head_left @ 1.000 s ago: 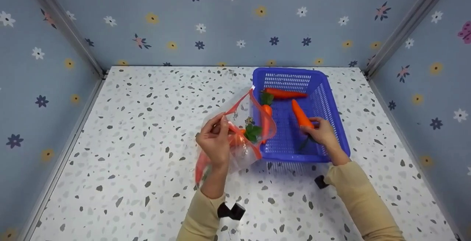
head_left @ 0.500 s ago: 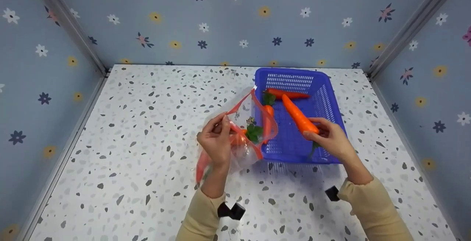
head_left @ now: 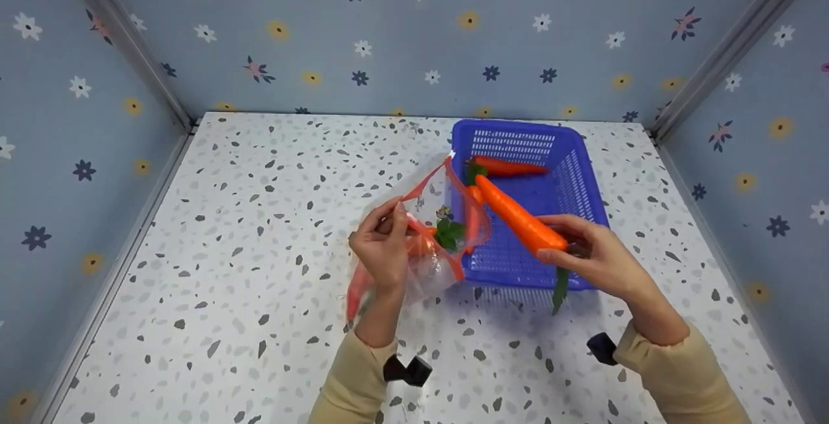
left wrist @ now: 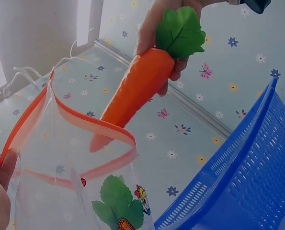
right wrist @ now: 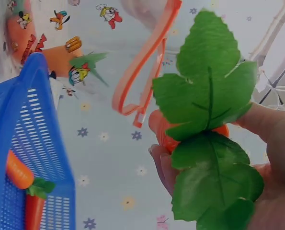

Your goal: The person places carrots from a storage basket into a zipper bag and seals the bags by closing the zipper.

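My left hand [head_left: 382, 246] pinches the red-orange rim of a clear zip bag [head_left: 431, 272], whose mouth gapes toward the basket. Inside the bag lie carrots, one showing its green leaves [head_left: 448, 233]. Gripped near its leafy end, a carrot [head_left: 518, 217] slants up and left from my right hand [head_left: 596, 256] above the basket. In the left wrist view that carrot's tip [left wrist: 100, 143] is close to the bag's rim [left wrist: 104, 128]. Green leaves [right wrist: 207, 81] cover much of the carrot in the right wrist view.
A blue plastic basket [head_left: 586, 178] stands right of the bag, with a carrot [head_left: 508, 166] at its back and another carrot [head_left: 475, 207] along its left side, partly behind the bag. Patterned panels [head_left: 414, 35] enclose the speckled tabletop [head_left: 259, 217].
My right hand has lifted the carrot from low in the basket, drawing it up and nearer with its tip swinging left toward the bag. My left hand keeps its pinch on the rim.
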A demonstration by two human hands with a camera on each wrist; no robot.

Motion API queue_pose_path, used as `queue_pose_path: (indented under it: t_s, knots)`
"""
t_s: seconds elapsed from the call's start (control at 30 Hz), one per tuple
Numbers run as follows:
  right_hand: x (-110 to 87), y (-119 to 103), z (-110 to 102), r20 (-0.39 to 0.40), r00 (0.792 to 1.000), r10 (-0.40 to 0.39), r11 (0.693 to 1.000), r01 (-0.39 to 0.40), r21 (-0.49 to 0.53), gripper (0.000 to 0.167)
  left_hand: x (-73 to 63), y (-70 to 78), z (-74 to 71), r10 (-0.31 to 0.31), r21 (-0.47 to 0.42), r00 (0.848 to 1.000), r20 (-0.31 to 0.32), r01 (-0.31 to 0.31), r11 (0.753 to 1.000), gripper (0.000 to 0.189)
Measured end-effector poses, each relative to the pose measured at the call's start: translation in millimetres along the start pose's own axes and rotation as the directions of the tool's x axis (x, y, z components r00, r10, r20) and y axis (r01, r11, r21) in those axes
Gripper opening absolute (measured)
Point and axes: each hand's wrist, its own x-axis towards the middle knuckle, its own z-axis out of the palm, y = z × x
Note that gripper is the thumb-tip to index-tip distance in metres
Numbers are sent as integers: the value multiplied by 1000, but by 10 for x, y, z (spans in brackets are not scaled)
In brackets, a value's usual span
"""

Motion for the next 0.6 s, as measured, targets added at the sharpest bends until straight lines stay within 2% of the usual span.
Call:
queue_pose_path:
  t_s: [0.2,0.37,0.6]
  knots:
    - [71,-112,-2,78,996,-34,999,35,-12,41,2,-7,-8,13,-16,1000,14,-13,1000,14]
    - [190,-188,5,157,988,-4,999,13,-51,41,5,14,-1,-8,9,1000,9,8,1000,13]
    - [451,-288,37,304,952,30,996,-4,-84,42,6,24,-10,-8,3,1000,6,8,1000,13]
